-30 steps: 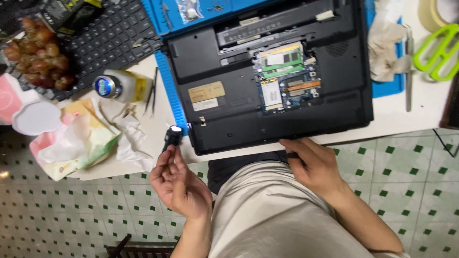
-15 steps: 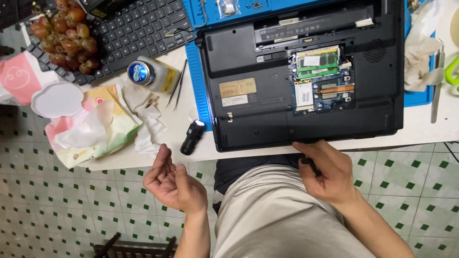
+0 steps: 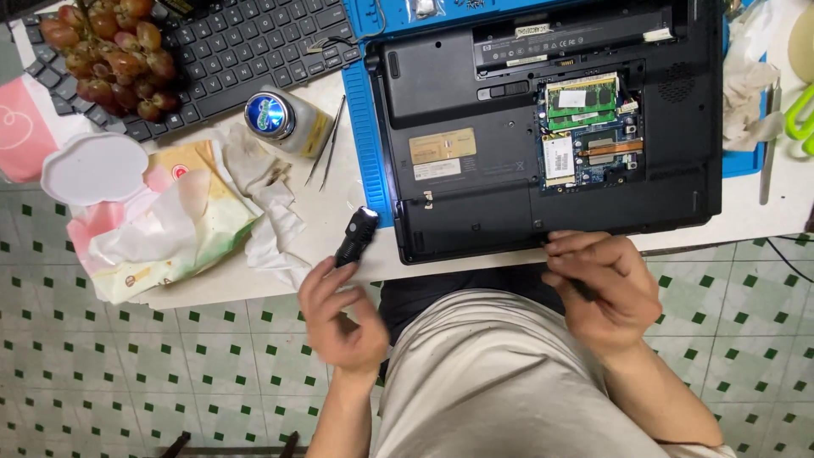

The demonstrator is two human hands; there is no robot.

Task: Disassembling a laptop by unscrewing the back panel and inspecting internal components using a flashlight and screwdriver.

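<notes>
— Black flashlight on the table edge; is the left hand on it?
— Yes, its half-curled fingertips touch the rear end.
— And the right hand?
— Curled closed around a thin dark tool, just below the upturned laptop.

The dark slender tool in the right hand is mostly hidden by its fingers, while the black keyboard and red grape bunch are cut off by the top edge.
</notes>
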